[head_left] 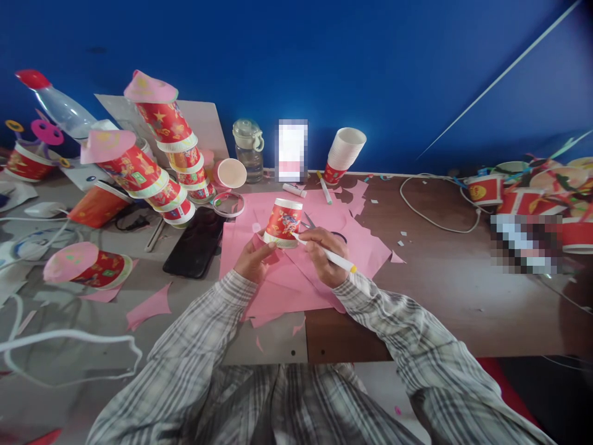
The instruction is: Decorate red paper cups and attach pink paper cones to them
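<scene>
A red printed paper cup (283,221) stands upside down over pink paper, its white base on top. My left hand (254,259) grips the cup's lower left side with thumb and fingers. In my right hand (325,253) is a white marker (334,257) with a yellow end, its tip touching or very close to the cup's right side. Pink paper sheets (306,287) lie under both hands. Scissors (340,237) rest on the paper, partly hidden behind my right hand. Behind the cup lie a white marker (294,190) and another with a yellow tip (325,188).
Leaning stacks of red cups with pink cone tops (152,179) stand at left, near a black phone (194,244) and a tape roll (228,204). A glass jug (249,151) and nested cups (345,151) stand at the back. Red cups (521,201) crowd the right side.
</scene>
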A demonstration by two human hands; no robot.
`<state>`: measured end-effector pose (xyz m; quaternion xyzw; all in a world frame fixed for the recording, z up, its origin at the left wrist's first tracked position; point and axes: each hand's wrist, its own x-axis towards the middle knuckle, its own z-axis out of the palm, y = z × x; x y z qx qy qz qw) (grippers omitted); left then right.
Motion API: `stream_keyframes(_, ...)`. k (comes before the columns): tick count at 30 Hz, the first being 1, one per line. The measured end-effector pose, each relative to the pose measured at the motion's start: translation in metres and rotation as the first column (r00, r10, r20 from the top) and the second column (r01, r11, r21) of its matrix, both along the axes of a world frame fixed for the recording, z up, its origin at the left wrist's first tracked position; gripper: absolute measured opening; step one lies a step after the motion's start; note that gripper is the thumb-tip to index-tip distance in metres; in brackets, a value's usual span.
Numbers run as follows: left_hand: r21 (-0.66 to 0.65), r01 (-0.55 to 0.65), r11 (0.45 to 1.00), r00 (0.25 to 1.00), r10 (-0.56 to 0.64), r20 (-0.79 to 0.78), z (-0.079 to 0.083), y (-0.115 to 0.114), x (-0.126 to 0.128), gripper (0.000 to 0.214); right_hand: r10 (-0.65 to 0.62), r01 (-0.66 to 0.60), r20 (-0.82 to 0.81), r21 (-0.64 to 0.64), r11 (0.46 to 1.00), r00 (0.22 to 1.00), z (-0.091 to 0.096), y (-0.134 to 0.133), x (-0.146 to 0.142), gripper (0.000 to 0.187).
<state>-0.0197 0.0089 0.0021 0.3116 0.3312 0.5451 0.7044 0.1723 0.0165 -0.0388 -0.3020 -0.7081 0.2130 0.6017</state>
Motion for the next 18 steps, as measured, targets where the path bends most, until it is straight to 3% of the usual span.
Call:
stream_keyframes(7, -0.022, -0.025, 0.999, 1.000, 0.025, -0.007, 0.0020, -0.0005, 0.0019, 0.046, -0.125, 0.128, 0.034, -0.107, 0.986, 0.992, 0.0034, 0.0020, 0.0044, 0.034)
stream_keyframes(18, -0.050, -0.061, 0.997, 0.998, 0.063, 0.032, 0.0008, -0.0004, 0.0036, 0.051, -0.139, 0.142, 0.026, -0.164, 0.976, 0.990, 0.0069, 0.0015, 0.0081, 0.038)
